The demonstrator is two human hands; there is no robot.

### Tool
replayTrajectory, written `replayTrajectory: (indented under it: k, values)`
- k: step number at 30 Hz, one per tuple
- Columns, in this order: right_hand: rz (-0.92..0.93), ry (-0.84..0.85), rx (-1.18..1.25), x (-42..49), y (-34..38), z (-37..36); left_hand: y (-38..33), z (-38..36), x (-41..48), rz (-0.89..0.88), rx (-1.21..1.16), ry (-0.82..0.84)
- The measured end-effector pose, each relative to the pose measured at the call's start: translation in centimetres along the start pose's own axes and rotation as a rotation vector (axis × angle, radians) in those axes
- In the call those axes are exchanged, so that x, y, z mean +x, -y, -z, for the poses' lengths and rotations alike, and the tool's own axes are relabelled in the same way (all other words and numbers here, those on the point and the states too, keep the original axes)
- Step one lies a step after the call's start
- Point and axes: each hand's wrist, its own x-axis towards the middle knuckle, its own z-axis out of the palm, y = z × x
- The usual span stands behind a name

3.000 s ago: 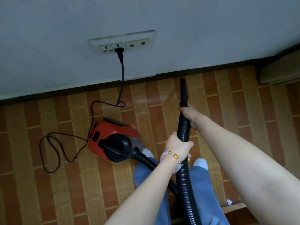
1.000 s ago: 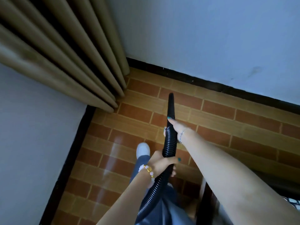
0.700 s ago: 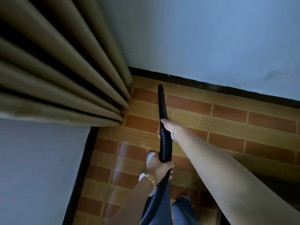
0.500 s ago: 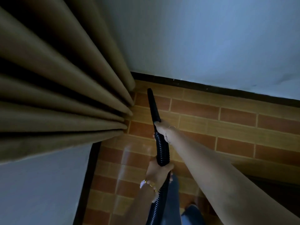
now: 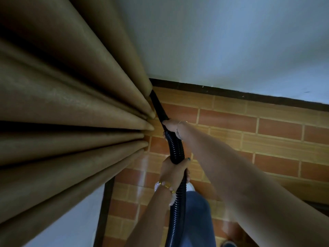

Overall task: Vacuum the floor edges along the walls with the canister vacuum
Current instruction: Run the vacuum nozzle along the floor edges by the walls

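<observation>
A black ribbed vacuum hose point(image 5: 176, 150) runs up from the bottom of the view to a smooth black crevice nozzle point(image 5: 158, 106). The nozzle's tip is hidden under the folds of a tan curtain point(image 5: 74, 111), in the corner where the two walls meet. My right hand point(image 5: 173, 126) grips the hose at the base of the nozzle. My left hand point(image 5: 173, 171), with a beaded bracelet on its wrist, grips the ribbed hose lower down. The canister itself is out of view.
A white wall with a dark skirting board point(image 5: 231, 92) runs along the far edge of the brick-pattern floor point(image 5: 249, 132). A second wall with dark skirting point(image 5: 105, 211) stands at the left below the curtain. My legs in blue trousers point(image 5: 197, 220) are at the bottom.
I have turned from the red canister and wall socket to the room's corner. Over the last second the nozzle has slid left and forward until its tip went under the curtain.
</observation>
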Motion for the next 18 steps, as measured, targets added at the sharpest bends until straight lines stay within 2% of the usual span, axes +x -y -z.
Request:
replayTrajectory:
  k: [9,14,18]
  values:
    - [0.023,0.000,0.064,1.4,0.4,0.9,-0.3,-0.5,1.6,0.076,0.004,-0.014]
    - [0.033,-0.093,0.065,1.3,-0.4,1.8,-0.5,-1.8,0.8,0.068,0.052,0.029]
    - [0.020,-0.129,0.103,0.3,-2.9,5.1,0.2,-5.0,0.1,0.092,0.073,0.078]
